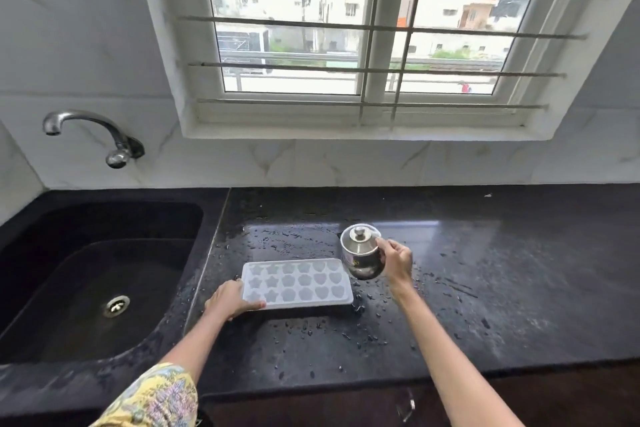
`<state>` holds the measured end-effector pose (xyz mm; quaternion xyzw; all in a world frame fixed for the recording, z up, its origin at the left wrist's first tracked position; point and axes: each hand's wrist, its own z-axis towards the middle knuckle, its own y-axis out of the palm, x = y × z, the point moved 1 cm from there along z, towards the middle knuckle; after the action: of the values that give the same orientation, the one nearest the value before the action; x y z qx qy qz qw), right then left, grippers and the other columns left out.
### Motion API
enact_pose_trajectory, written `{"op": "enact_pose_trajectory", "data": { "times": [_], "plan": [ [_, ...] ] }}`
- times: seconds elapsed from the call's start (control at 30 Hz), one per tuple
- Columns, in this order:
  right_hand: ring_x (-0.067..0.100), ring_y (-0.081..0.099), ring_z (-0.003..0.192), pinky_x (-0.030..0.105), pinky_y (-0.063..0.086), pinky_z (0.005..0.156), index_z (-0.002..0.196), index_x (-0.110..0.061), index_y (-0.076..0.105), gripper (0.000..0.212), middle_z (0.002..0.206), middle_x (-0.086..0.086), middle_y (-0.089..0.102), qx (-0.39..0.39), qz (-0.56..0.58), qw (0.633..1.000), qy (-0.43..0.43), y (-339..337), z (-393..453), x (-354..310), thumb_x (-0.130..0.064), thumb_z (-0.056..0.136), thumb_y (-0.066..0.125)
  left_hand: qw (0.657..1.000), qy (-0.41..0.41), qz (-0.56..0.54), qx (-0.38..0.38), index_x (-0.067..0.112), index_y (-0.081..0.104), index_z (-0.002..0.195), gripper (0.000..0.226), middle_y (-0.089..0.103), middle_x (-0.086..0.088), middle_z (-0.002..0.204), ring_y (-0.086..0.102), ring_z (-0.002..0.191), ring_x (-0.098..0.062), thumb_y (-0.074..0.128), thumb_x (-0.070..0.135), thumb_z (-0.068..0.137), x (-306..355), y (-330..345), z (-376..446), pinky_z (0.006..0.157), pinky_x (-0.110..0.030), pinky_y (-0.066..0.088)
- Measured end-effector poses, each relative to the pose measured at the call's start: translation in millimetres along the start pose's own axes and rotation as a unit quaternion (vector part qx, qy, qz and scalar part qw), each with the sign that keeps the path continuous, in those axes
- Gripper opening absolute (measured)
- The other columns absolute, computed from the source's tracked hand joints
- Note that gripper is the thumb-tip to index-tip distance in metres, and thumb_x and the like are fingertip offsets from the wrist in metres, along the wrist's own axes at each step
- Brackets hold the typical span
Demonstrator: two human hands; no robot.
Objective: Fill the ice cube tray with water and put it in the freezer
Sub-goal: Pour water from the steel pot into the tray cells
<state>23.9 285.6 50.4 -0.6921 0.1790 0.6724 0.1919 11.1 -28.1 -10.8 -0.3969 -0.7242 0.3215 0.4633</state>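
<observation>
A white ice cube tray (pixel 297 283) with star and heart shaped cells lies flat on the black counter, right of the sink. My left hand (pixel 230 299) grips its left end, thumb on the front rim. A small steel jug with a lid (pixel 361 253) is held just beyond the tray's right end. My right hand (pixel 396 262) grips the jug from its right side. The jug looks slightly tilted and lifted off the counter. I cannot tell whether the cells hold water.
A dark sink (pixel 100 274) with a metal drain fills the left, under a wall tap (pixel 93 135). Water drops are scattered over the black counter (pixel 485 288) around the tray. A barred window (pixel 363 28) stands behind. The counter's front edge runs below my arms.
</observation>
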Motion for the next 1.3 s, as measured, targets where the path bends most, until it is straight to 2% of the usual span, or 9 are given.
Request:
{"op": "enact_pose_trajectory", "data": {
  "times": [0.1, 0.2, 0.3, 0.37, 0.47, 0.57, 0.7, 1.0, 1.3],
  "plan": [
    [0.015, 0.051, 0.061, 0.024, 0.040, 0.055, 0.062, -0.007, 0.062, 0.022, 0.064, 0.008, 0.060, -0.042, -0.014, 0.999, -0.011, 27.3, 0.3, -9.0, -0.015, 0.082, 0.061, 0.999, -0.007, -0.043, -0.010, 0.017, 0.052, 0.079, 0.052, 0.067, -0.007, 0.106, 0.065, 0.101, -0.028, 0.074, 0.061, 0.060, -4.5, 4.1, -0.4, 0.083, -0.036, 0.053],
    [0.013, 0.040, 0.054, 0.026, 0.031, 0.051, 0.048, -0.016, 0.050, 0.034, 0.053, 0.003, 0.048, -0.073, -0.037, 0.996, -0.021, 55.9, -3.4, -15.2, -0.016, 0.080, 0.062, 0.996, 0.013, -0.085, -0.033, 0.019, 0.063, 0.108, 0.071, 0.064, -0.010, 0.113, 0.063, 0.106, -0.032, 0.070, 0.065, 0.054, -16.8, 10.2, 8.0, 0.078, -0.038, 0.055],
    [0.012, 0.034, 0.049, 0.025, 0.026, 0.048, 0.041, -0.021, 0.042, 0.032, 0.047, -0.002, 0.040, -0.113, -0.070, 0.990, -0.046, 84.0, -7.1, -21.8, -0.027, 0.067, 0.059, 0.988, 0.012, -0.147, -0.048, 0.025, 0.055, 0.131, 0.058, 0.049, -0.005, 0.137, 0.053, 0.120, -0.026, 0.065, 0.049, 0.079, -18.7, 6.5, 4.4, 0.068, -0.032, 0.058],
    [0.013, 0.035, 0.049, 0.024, 0.027, 0.048, 0.044, -0.018, 0.042, 0.027, 0.047, 0.000, 0.040, -0.141, -0.095, 0.984, -0.060, 98.7, -6.9, -23.5, -0.030, 0.063, 0.056, 0.965, -0.035, -0.251, -0.067, 0.020, 0.049, 0.137, 0.049, 0.040, 0.000, 0.145, 0.046, 0.128, -0.022, 0.048, 0.041, 0.093, -13.7, 2.5, -0.3, 0.072, -0.033, 0.055],
    [0.013, 0.035, 0.050, 0.026, 0.028, 0.051, 0.044, -0.017, 0.043, 0.028, 0.048, 0.000, 0.040, -0.167, -0.123, 0.975, -0.076, 115.2, -4.5, -22.4, -0.030, 0.065, 0.057, 0.925, -0.101, -0.359, -0.067, 0.014, 0.059, 0.119, 0.034, 0.054, -0.002, 0.127, 0.048, 0.112, -0.018, 0.037, 0.030, 0.100, -10.3, -0.5, 0.2, 0.082, -0.036, 0.048],
    [0.012, 0.033, 0.048, 0.027, 0.028, 0.053, 0.039, -0.022, 0.040, 0.043, 0.044, -0.004, 0.038, -0.177, -0.156, 0.967, -0.096, 129.0, 0.1, -19.2, -0.016, 0.075, 0.062, 0.917, -0.120, -0.373, -0.073, 0.021, 0.059, 0.093, 0.017, 0.053, 0.000, 0.099, 0.047, 0.093, -0.012, 0.043, 0.026, 0.097, -10.4, -2.9, 2.9, 0.067, -0.027, 0.047],
    [0.013, 0.035, 0.048, 0.028, 0.029, 0.056, 0.037, -0.022, 0.039, 0.047, 0.043, -0.004, 0.038, -0.188, -0.217, 0.948, -0.133, 145.8, 5.9, -17.6, -0.014, 0.077, 0.063, 0.907, -0.150, -0.385, -0.079, 0.020, 0.046, 0.071, 0.030, 0.044, 0.004, 0.074, 0.039, 0.064, -0.004, 0.042, 0.031, 0.099, -9.3, -8.4, 8.3, 0.059, -0.027, 0.046],
    [0.015, 0.037, 0.049, 0.028, 0.031, 0.055, 0.038, -0.021, 0.041, 0.044, 0.045, -0.001, 0.041, -0.201, -0.281, 0.924, -0.167, 160.3, 15.3, -13.0, -0.014, 0.077, 0.062, 0.865, -0.183, -0.455, -0.108, 0.020, 0.051, 0.070, 0.027, 0.047, 0.006, 0.072, 0.039, 0.063, -0.004, 0.054, 0.029, 0.095, -13.5, -11.5, 13.6, 0.058, -0.023, 0.040],
    [0.014, 0.032, 0.047, 0.028, 0.029, 0.052, 0.040, -0.017, 0.039, 0.034, 0.044, 0.000, 0.036, -0.208, -0.290, 0.917, -0.176, 162.7, 17.1, -6.6, -0.023, 0.068, 0.057, 0.884, -0.189, -0.417, -0.092, 0.024, 0.054, 0.066, 0.026, 0.044, 0.001, 0.067, 0.038, 0.059, -0.008, 0.062, 0.023, 0.090, -13.2, -4.7, 19.6, 0.052, -0.023, 0.042]
  ]
}}
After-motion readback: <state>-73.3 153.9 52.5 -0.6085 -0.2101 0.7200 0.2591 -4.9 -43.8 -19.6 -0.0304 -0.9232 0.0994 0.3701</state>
